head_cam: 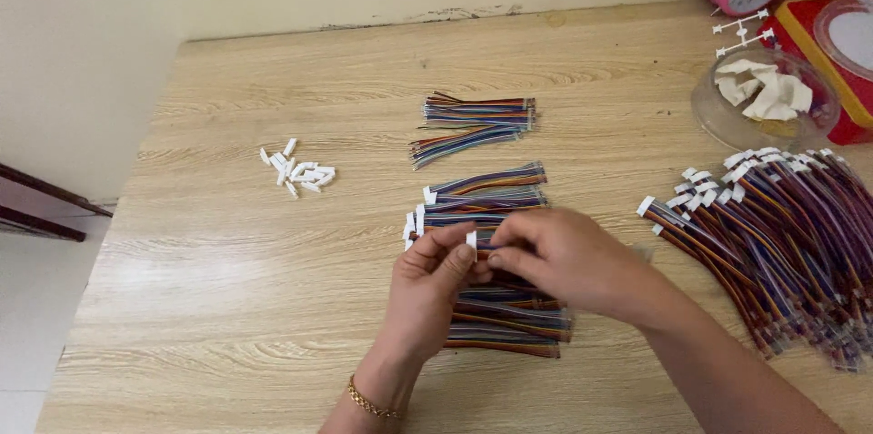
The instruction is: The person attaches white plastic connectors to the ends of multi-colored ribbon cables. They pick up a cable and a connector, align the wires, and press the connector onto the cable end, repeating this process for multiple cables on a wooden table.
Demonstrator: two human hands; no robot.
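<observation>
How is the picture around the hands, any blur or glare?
Head view: even, soft light, no glare on the table; left hand and right hand slightly soft, pinching a white connector; faint shadows under the wires.

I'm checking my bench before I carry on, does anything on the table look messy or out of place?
Mostly tidy. The upper bundle of multicoloured wires is the odd one: its left ends splay out loose instead of lying flush. The small white connectors lie scattered in a loose heap at the left. Nothing looks spilled or damaged.
</observation>
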